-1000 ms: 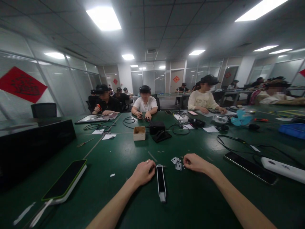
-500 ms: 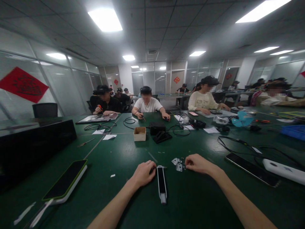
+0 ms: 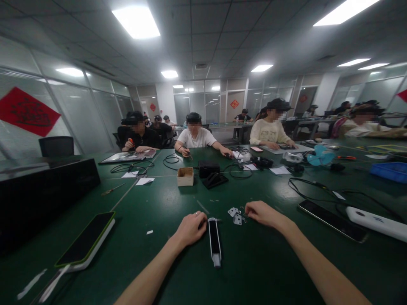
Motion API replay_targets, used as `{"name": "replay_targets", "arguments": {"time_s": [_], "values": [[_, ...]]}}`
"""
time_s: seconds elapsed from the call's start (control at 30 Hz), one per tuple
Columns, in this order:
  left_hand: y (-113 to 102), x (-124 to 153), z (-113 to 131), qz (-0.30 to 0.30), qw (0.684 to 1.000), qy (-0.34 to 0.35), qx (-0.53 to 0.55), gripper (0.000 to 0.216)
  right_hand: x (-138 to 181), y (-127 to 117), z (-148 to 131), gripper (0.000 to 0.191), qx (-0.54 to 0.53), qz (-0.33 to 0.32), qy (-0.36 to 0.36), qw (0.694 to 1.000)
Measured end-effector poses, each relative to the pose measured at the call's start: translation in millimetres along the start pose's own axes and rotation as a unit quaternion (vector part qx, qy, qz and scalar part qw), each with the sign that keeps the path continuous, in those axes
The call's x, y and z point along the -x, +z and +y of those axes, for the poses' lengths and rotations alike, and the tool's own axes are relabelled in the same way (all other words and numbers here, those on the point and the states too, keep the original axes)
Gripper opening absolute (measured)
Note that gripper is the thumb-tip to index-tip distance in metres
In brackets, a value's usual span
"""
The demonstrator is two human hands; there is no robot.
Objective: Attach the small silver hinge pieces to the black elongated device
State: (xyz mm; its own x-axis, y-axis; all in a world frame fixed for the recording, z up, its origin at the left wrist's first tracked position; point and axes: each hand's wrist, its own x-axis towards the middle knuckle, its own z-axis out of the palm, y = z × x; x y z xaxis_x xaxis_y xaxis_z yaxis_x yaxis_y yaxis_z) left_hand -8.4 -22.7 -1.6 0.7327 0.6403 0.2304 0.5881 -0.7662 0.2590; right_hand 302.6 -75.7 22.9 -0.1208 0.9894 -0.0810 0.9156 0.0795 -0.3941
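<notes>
My left hand rests on the green table with its fingers curled. It lies against the upper left side of a slim device with a white frame and a dark inside; whatever its fingers may hold is hidden. A thin rod-like piece sticks out at the device's top end. My right hand is closed at the fingertips, just right of several small grey metal plates with holes. Tiny ring-like parts lie between the plates and those fingertips. Anything pinched there is too small to name.
A phone with a green edge lies left, a dark phone and a white device right. Ahead stand a small open box and a black box. Co-workers sit across the table, among cables and a blue fan.
The view has shifted slightly. Across the table, a co-worker's hand with a small dark thing has slid to the right. My own hands stay almost in place.
</notes>
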Motion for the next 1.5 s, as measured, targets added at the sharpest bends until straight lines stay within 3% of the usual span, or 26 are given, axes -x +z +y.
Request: {"name": "replay_targets", "arguments": {"time_s": [0.13, 0.3, 0.57, 0.87, 1.23, 1.37, 1.5], "values": [[3, 0, -2, 0.002, 1.000, 0.003, 0.002, 0.011, 0, -3, 5, 0.018, 0.029, 0.020, -0.001, 0.999], [3, -1, -1, 0.002, 1.000, 0.004, -0.009, 0.010, -1, -1, 5, 0.018, 0.028, -0.010, 0.008, 1.000], [2, -1, -1, -0.004, 1.000, -0.002, -0.003, 0.013, -1, 3, -18, 0.015, 0.080, -0.006, 0.069, 0.994], [0, 0, 1, -0.006, 1.000, -0.007, 0.005, 0.012, 0, 5, -36, 0.013, 0.094, 0.012, 0.086, 0.992], [-1, 0, 1, 0.000, 1.000, 0.004, 0.005, 0.011, -6, 11, -29, 0.015, 0.104, 0.050, 0.098, 0.988], [2, 0, -1, 0.001, 1.000, 0.002, -0.003, 0.012, -7, 11, -28, 0.014, 0.115, 0.071, 0.089, 0.987], [3, 0, -2, 0.002, 1.000, 0.002, -0.005, 0.012, -8, 18, -36, 0.016, 0.078, 0.139, 0.022, 0.987]]}}
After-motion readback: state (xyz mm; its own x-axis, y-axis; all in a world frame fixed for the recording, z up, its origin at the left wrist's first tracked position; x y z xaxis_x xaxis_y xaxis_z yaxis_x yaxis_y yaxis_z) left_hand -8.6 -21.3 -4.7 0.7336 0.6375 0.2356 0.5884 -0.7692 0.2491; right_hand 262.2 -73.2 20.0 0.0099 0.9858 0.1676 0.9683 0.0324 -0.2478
